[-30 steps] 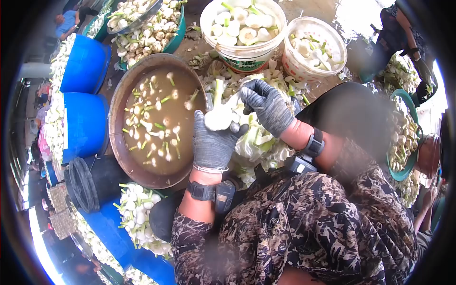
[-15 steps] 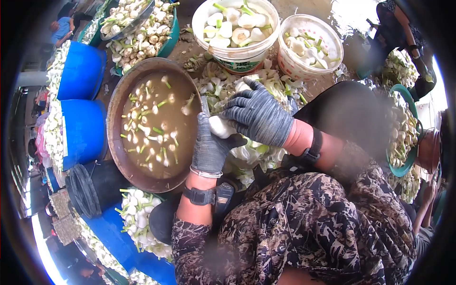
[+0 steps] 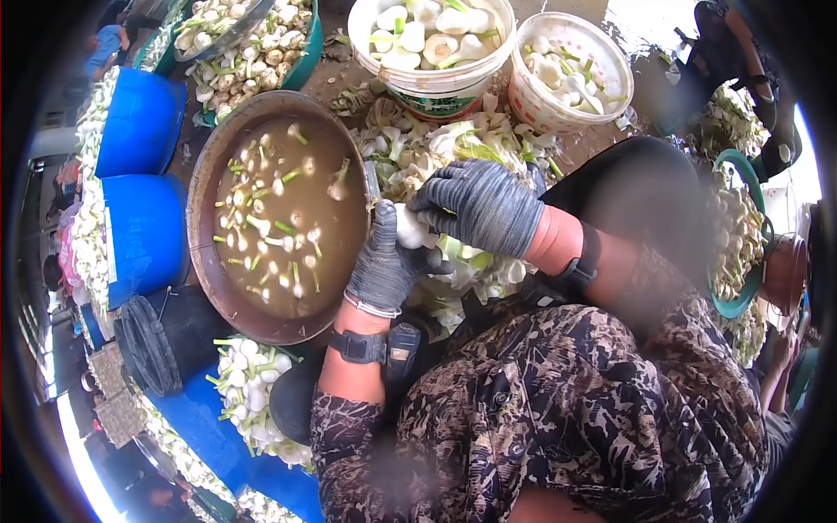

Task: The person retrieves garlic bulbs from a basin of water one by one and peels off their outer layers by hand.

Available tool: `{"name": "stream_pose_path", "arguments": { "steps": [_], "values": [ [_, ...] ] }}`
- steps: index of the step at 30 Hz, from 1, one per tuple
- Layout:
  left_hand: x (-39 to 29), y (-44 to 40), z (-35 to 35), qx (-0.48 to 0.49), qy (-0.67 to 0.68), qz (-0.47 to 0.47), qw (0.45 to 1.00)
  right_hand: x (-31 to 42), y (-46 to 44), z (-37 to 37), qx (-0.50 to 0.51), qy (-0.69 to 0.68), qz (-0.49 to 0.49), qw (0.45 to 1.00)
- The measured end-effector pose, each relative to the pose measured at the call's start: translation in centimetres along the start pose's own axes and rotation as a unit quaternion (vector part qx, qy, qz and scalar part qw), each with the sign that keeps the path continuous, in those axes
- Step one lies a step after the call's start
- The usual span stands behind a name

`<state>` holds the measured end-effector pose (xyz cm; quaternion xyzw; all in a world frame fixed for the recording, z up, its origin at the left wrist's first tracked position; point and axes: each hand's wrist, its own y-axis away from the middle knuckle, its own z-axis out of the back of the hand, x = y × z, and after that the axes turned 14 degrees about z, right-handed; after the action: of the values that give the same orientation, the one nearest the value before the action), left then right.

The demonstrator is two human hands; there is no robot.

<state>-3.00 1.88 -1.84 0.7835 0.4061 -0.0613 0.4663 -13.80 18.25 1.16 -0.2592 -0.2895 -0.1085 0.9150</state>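
In a grey glove, my left hand point(image 3: 384, 266) is wrapped round a white garlic bulb point(image 3: 411, 228), between the basin and my lap. My right hand point(image 3: 479, 205), gloved too, curls over the bulb from the right with its fingertips against it. Its fingers partly hide the bulb. Beneath and behind both hands lies a heap of peeled garlic skins and leaves point(image 3: 471, 144). Just left of my left hand stands a round basin point(image 3: 202, 253) of brown water with several garlic bulbs floating in it.
Two white buckets point(image 3: 436, 83) point(image 3: 558, 109) of garlic stand at the top. Blue tubs point(image 3: 144, 231), a black bucket point(image 3: 153, 344) and a pile of white garlic point(image 3: 253, 392) are at the left. Another person point(image 3: 741, 52) is at upper right, near a green basket point(image 3: 741, 301).
A second ago the bulb's stem pointed up and my right hand pulled at its side; now my right hand has come down and left over the bulb. The view has shifted slightly.
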Motion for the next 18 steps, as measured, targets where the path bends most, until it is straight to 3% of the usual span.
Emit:
{"name": "stream_pose_path", "arguments": {
  "steps": [5, 7, 9, 11, 13, 15, 17, 18],
  "values": [
    [-0.7, 1.1, -2.6, 0.036, -0.015, 0.002, 0.999, 0.1, -0.2, -0.6, -0.004, 0.044, -0.001, 0.999],
    [-0.5, 0.3, -0.7, 0.018, -0.174, -0.052, 0.983, 0.1, -0.1, -0.9, -0.031, -0.004, -0.072, 0.997],
    [-0.9, 1.2, -1.0, -0.007, -0.235, -0.058, 0.970, -1.0, 0.1, -1.8, -0.002, -0.034, -0.132, 0.991],
    [-1.1, 1.7, -1.4, -0.029, -0.296, -0.064, 0.953, -1.9, 0.1, -2.5, -0.008, -0.150, -0.214, 0.965],
    [-1.0, 1.2, -1.2, -0.089, -0.448, -0.140, 0.879, -2.3, 0.5, -2.6, 0.011, -0.164, -0.234, 0.958],
    [-0.7, 0.8, -1.0, -0.107, -0.471, -0.171, 0.859, -2.7, 0.8, -3.0, -0.042, -0.245, -0.235, 0.939],
    [-0.4, 0.8, -1.1, -0.167, -0.529, -0.301, 0.776, -2.4, 0.9, -2.7, -0.062, -0.302, -0.218, 0.926],
    [-0.4, 1.1, -1.3, -0.145, -0.472, -0.245, 0.834, -2.1, 1.0, -2.2, -0.002, -0.279, -0.200, 0.939]
  ]
}}
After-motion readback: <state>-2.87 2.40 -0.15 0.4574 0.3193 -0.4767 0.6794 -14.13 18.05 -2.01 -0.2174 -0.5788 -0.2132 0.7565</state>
